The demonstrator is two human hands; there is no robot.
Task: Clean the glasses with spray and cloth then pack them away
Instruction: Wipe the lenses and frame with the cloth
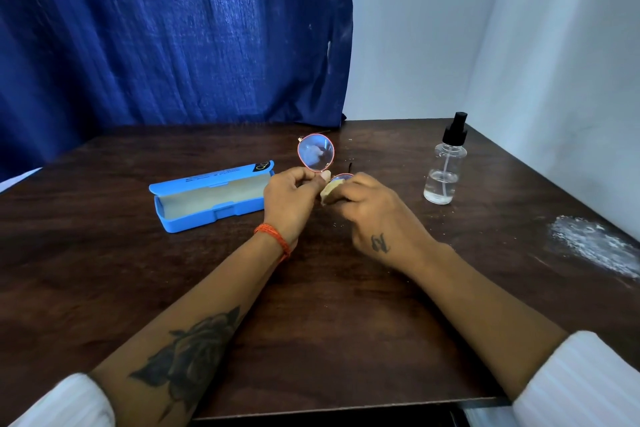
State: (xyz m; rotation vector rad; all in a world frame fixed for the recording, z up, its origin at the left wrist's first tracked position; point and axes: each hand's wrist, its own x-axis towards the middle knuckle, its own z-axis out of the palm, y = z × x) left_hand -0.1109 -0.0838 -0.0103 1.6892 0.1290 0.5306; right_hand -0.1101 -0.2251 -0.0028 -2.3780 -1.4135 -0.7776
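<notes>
The glasses (316, 153) are held up above the middle of the surface (329, 322), one pink-rimmed lens standing clear, the other mostly hidden behind the right hand (367, 211). The left hand (289, 203) pinches the frame near the bridge, its fingers (304, 177) curled in around it. The right hand's fingers curl round a pale cloth (329, 191) and press it on the lower lens; only a corner of the cloth shows. A dark temple tip pokes up behind the right hand; the rest of the arms cannot be made out. The blue case (211, 198) lies open just left of the left hand. The spray bottle (445, 163) stands upright to the right, well apart, part full. A white powdery patch (595, 246) marks the surface's right edge.
</notes>
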